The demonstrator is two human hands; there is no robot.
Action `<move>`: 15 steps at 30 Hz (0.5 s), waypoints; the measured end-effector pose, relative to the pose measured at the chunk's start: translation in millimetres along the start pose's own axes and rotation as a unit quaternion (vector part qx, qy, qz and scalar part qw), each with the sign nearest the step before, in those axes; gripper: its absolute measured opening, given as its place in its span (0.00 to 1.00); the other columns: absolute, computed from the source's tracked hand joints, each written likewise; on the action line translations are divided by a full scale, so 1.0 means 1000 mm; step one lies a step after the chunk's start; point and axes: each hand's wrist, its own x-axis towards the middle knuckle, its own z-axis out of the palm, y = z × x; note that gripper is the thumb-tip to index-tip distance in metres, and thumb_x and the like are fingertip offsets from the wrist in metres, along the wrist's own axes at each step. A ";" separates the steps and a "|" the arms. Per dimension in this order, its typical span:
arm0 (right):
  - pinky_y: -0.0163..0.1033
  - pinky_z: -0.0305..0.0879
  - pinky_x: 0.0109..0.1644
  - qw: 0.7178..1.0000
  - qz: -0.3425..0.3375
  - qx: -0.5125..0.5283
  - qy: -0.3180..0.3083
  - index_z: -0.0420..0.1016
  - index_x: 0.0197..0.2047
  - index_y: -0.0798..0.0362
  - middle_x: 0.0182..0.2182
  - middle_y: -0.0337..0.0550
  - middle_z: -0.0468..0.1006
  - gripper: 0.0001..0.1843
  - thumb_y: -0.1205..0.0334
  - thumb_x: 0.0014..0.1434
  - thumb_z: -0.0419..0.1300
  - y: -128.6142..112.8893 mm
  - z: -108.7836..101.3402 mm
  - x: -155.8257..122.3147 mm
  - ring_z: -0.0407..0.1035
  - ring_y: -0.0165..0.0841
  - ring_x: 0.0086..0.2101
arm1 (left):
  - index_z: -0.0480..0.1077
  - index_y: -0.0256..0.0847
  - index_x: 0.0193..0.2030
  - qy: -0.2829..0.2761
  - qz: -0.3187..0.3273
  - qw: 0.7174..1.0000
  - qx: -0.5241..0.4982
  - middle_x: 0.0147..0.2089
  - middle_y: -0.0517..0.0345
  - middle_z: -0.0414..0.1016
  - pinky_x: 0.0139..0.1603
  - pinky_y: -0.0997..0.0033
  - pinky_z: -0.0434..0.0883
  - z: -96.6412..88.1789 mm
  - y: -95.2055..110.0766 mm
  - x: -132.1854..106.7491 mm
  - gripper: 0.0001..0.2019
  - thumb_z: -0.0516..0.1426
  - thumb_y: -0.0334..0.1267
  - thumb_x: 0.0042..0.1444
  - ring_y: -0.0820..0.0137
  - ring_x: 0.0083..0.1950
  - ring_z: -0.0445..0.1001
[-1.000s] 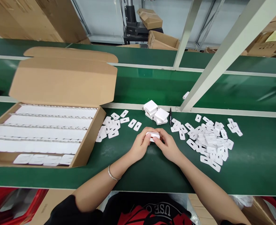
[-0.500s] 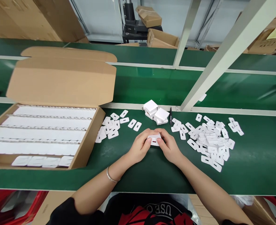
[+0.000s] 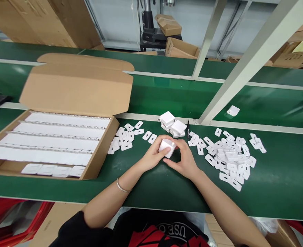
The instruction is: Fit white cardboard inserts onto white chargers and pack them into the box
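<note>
We see a white small box over a dark green surface. The flat inserts scattered about are white too, the open carton plain brown, the pen black, and the shirt black with red print.

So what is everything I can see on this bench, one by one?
small box: one, white, held in both hands at the middle of the bench.
finished boxes: a small stack, white, just beyond the hands.
flat slotted pieces, right: a large loose pile, white, right of the hands.
flat slotted pieces, left: a smaller scatter, white, beside the carton.
carton: one, brown, open at left, filled with rows of white sheets.
pen: one, black, by the stack.
lone box: one, white, on the far belt.
bench: green.
bracelet: one, silvery, left wrist.
left hand: on the small box.
right hand: on the small box.
</note>
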 end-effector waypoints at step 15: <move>0.50 0.69 0.49 0.996 0.028 -0.040 0.076 0.69 0.62 0.50 0.43 0.46 0.70 0.19 0.58 0.69 0.59 0.013 -0.005 0.014 0.68 0.39 0.41 | 0.65 0.41 0.41 0.392 0.116 0.819 0.402 0.46 0.54 0.71 0.49 0.65 0.71 -0.250 0.145 -0.137 0.19 0.67 0.48 0.54 0.67 0.46 0.69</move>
